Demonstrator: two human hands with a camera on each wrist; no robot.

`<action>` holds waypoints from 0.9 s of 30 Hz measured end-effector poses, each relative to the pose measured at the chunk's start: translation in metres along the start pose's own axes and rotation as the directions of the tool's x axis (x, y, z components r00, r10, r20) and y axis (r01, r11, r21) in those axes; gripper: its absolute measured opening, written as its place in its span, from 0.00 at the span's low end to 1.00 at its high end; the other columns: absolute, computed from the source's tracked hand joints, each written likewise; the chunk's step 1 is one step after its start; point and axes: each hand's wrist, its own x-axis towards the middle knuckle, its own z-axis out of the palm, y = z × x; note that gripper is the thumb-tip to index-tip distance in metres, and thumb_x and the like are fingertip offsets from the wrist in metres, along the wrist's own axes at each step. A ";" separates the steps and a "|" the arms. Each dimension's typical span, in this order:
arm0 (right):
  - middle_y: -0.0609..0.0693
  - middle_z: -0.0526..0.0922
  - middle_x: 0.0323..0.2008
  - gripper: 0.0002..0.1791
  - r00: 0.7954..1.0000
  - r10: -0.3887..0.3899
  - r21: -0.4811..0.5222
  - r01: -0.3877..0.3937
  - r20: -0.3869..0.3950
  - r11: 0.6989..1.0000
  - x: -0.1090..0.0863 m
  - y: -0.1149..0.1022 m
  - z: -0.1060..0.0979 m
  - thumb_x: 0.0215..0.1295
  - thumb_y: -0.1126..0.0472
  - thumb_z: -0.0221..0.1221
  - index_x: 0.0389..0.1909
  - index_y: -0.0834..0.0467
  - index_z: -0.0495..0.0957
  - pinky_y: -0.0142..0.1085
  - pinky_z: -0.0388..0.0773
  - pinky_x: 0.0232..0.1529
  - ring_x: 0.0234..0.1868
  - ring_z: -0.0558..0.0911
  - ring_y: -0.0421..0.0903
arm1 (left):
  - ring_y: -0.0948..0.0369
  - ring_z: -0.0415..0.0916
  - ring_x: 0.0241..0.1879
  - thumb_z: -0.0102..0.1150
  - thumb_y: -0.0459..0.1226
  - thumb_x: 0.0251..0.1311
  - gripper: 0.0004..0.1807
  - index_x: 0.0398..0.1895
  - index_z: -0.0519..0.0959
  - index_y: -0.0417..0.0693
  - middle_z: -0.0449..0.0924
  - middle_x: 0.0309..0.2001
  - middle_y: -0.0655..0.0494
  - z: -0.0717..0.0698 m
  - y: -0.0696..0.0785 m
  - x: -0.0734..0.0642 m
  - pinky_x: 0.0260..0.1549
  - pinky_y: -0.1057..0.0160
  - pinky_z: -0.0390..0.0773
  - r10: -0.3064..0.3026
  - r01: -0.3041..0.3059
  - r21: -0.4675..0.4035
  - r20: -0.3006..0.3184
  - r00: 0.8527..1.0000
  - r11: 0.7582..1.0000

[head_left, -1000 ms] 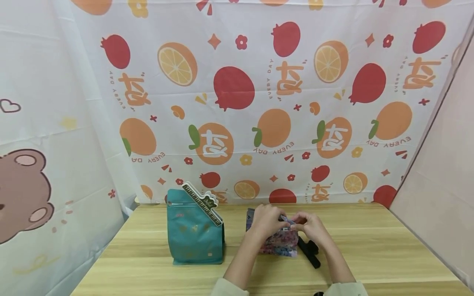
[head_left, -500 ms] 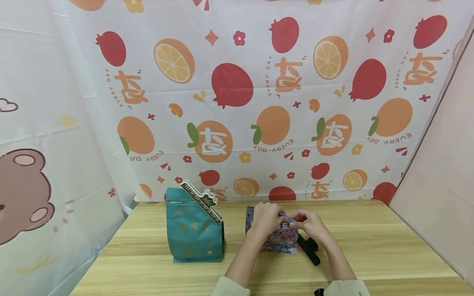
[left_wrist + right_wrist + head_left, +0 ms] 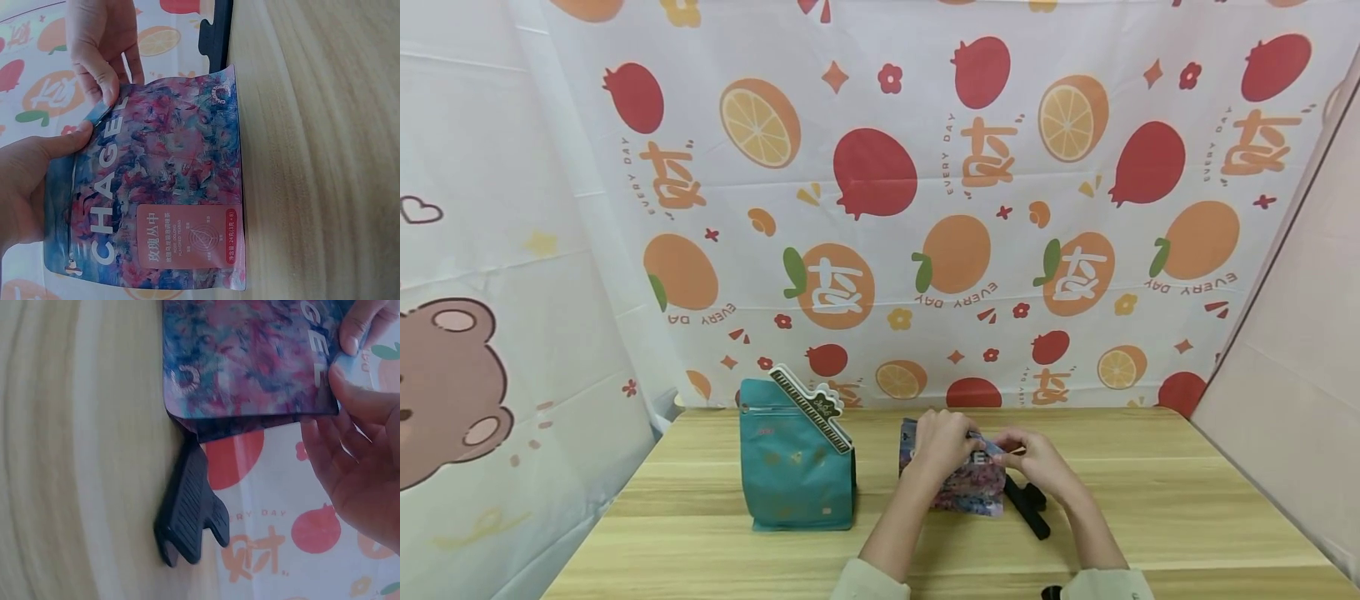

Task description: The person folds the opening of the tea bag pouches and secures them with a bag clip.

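Observation:
A pink, purple and blue patterned tea pouch (image 3: 966, 492) stands on the table, white capital letters along its upper front. My left hand (image 3: 938, 446) pinches its top edge, thumb (image 3: 69, 142) on the front and fingers behind. At the right end of the same edge, my right hand (image 3: 1039, 462) pinches the pouch, its thumb (image 3: 362, 400) also on the front. The two thumbs are close together. In the right wrist view, a black bag clip (image 3: 187, 500) lies on the table beside the pouch's lower corner, under neither hand.
To the left stands a teal pouch (image 3: 793, 492) with a white and dark decorated clip (image 3: 812, 412) slanted across its top corner. A small black object (image 3: 1051, 592) sits at the front edge by the right sleeve. Fruit-printed cloth (image 3: 880, 275) hangs behind the table.
The folded-over top strip of the pouch has lifted between my hands, so more of the white lettering shows. Both hands keep their hold with small finger shifts; the clip stays put.

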 end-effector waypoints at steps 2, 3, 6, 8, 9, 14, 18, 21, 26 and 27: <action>0.48 0.80 0.34 0.06 0.999 0.027 -0.014 -0.027 -0.046 1.000 0.001 0.000 0.002 0.57 0.64 0.62 0.36 0.59 0.80 0.43 0.76 0.37 0.38 0.77 0.48 | 0.68 0.57 0.12 0.65 0.50 0.48 0.07 0.27 0.86 0.62 0.77 0.18 0.68 0.000 -0.001 0.000 0.15 0.70 0.55 0.001 -0.001 -0.010 0.003 1.000 1.000; 0.48 0.80 0.33 0.05 0.997 0.037 -0.013 -0.038 -0.067 0.999 0.001 0.001 0.003 0.56 0.64 0.63 0.34 0.59 0.81 0.43 0.76 0.36 0.37 0.77 0.47 | 0.68 0.57 0.12 0.65 0.50 0.49 0.07 0.27 0.86 0.62 0.77 0.18 0.68 0.000 -0.001 0.000 0.15 0.70 0.55 0.002 -0.002 -0.015 0.006 1.000 1.000; 0.48 0.81 0.32 0.04 0.992 0.056 -0.003 -0.057 -0.110 0.998 0.002 0.001 0.005 0.54 0.65 0.64 0.32 0.58 0.82 0.44 0.76 0.36 0.36 0.77 0.46 | 0.69 0.58 0.13 0.65 0.50 0.49 0.07 0.28 0.86 0.62 0.77 0.19 0.68 -0.002 -0.003 0.000 0.14 0.70 0.55 0.008 -0.007 -0.032 0.027 1.000 0.999; 0.49 0.81 0.33 0.04 0.991 0.063 0.015 -0.062 -0.121 0.998 0.002 0.001 0.005 0.54 0.65 0.64 0.32 0.59 0.83 0.46 0.76 0.36 0.35 0.78 0.46 | 0.68 0.56 0.13 0.65 0.50 0.50 0.08 0.30 0.86 0.61 0.74 0.16 0.68 -0.004 -0.004 0.000 0.14 0.70 0.54 0.018 -0.015 -0.049 0.048 0.999 0.999; 0.49 0.81 0.33 0.04 0.990 0.070 0.023 -0.068 -0.125 0.997 0.002 0.001 0.005 0.54 0.65 0.64 0.31 0.59 0.83 0.48 0.76 0.36 0.35 0.78 0.46 | 0.68 0.55 0.13 0.65 0.50 0.51 0.08 0.30 0.86 0.60 0.73 0.15 0.68 -0.005 -0.004 0.000 0.15 0.70 0.54 0.024 -0.020 -0.059 0.060 0.998 0.998; 0.48 0.81 0.32 0.04 0.986 0.081 0.020 -0.079 -0.144 0.997 0.003 0.003 0.003 0.52 0.65 0.66 0.30 0.58 0.84 0.44 0.76 0.35 0.34 0.78 0.45 | 0.70 0.63 0.16 0.62 0.47 0.55 0.09 0.33 0.86 0.55 0.76 0.18 0.67 -0.009 -0.010 0.001 0.23 0.72 0.66 0.061 -0.045 -0.186 0.082 0.995 0.981; 0.48 0.81 0.32 0.04 0.987 0.071 0.037 -0.066 -0.146 0.997 0.005 0.005 0.003 0.51 0.65 0.66 0.30 0.58 0.84 0.43 0.77 0.35 0.34 0.79 0.45 | 0.70 0.72 0.21 0.61 0.45 0.56 0.08 0.32 0.86 0.53 0.81 0.25 0.64 -0.011 -0.015 0.000 0.22 0.72 0.70 0.058 -0.043 -0.248 0.054 0.997 0.968; 0.49 0.82 0.31 0.04 0.989 0.053 0.051 -0.046 -0.138 0.998 0.006 0.005 0.004 0.52 0.65 0.66 0.30 0.59 0.84 0.45 0.77 0.35 0.34 0.79 0.46 | 0.71 0.69 0.18 0.60 0.47 0.56 0.09 0.33 0.86 0.56 0.81 0.25 0.65 -0.011 -0.016 0.000 0.18 0.72 0.67 0.041 -0.032 -0.212 0.042 0.998 0.977; 0.49 0.81 0.30 0.04 0.990 0.025 0.040 -0.020 -0.139 0.999 0.008 0.005 0.003 0.52 0.66 0.65 0.29 0.60 0.84 0.39 0.77 0.32 0.33 0.78 0.46 | 0.72 0.64 0.15 0.60 0.48 0.56 0.09 0.31 0.86 0.58 0.79 0.22 0.67 -0.007 -0.017 0.002 0.15 0.72 0.62 0.009 -0.003 -0.197 0.029 1.000 0.980; 0.49 0.81 0.30 0.04 0.990 0.022 0.039 -0.017 -0.140 0.999 0.008 0.005 0.003 0.52 0.66 0.65 0.30 0.60 0.84 0.37 0.76 0.31 0.33 0.78 0.46 | 0.71 0.63 0.14 0.60 0.48 0.56 0.09 0.31 0.86 0.59 0.78 0.20 0.67 -0.006 -0.017 0.003 0.14 0.72 0.61 0.002 0.003 -0.192 0.028 1.000 0.981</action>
